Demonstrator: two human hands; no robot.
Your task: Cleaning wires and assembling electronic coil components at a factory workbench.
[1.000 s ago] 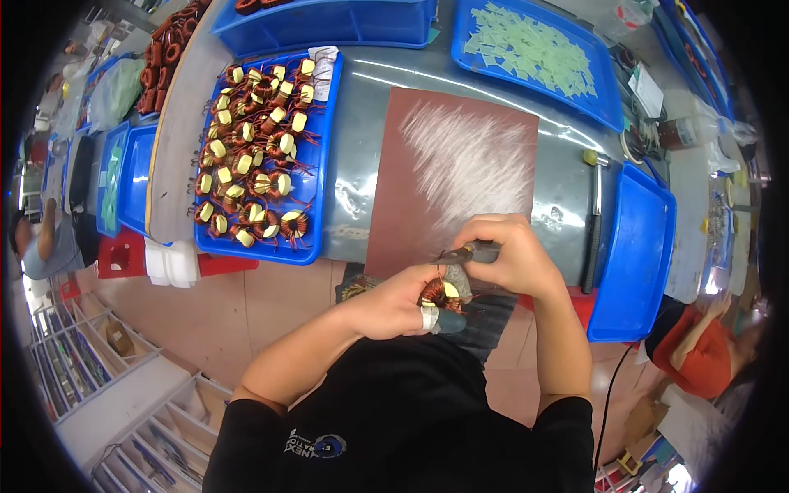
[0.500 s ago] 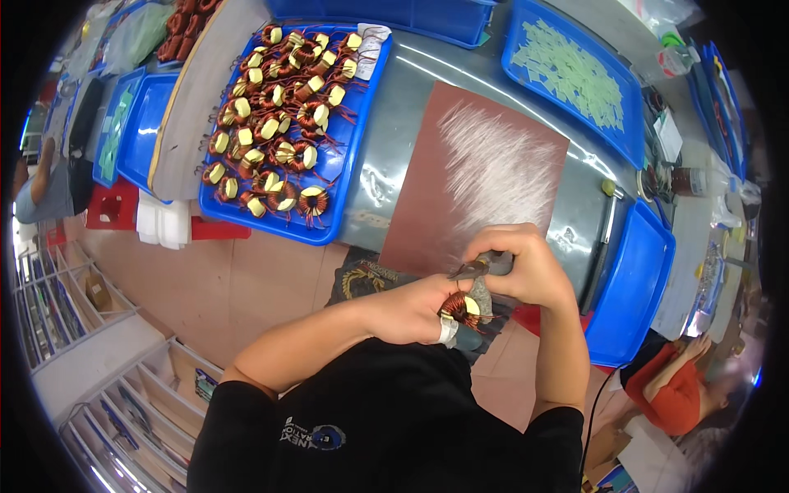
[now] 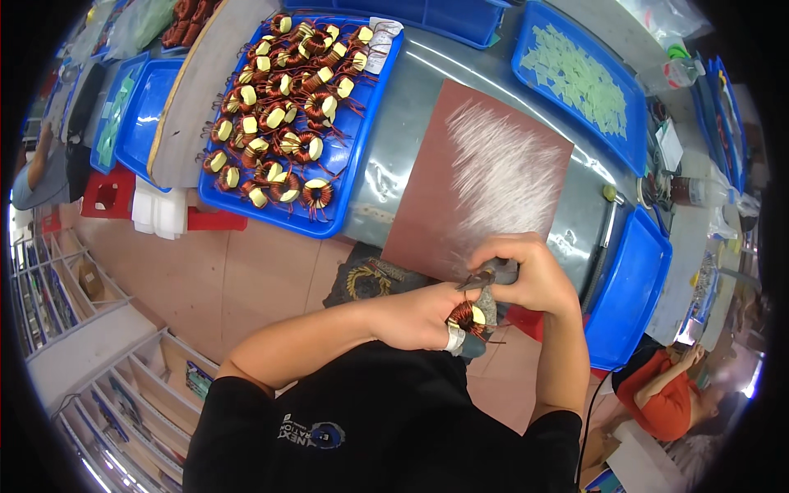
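Observation:
Fingers curled, my left hand (image 3: 415, 319) holds a copper-wound ring coil (image 3: 466, 316) with a pale yellow block on its side and loose wire ends pointing right. White tape (image 3: 454, 338) is wrapped round one of its fingers. Just above the coil, my right hand (image 3: 534, 275) grips dark grey pliers (image 3: 481, 279), their jaws at the coil's upper side beside my left fingers. Whether the jaws pinch a wire is too small to tell. A blue tray (image 3: 349, 177) at the far left carries many similar coils.
A brown sheet with white scratches (image 3: 501, 172) lies on the metal bench beyond my hands. Pale green strips (image 3: 575, 78) fill a blue tray at the far right. Another blue tray (image 3: 629, 287) stands at the right. Co-workers are at the left edge and lower right.
The view has shifted slightly. Both hands, with the coil and pliers, sit a little lower and to the right in the picture; their grips look the same.

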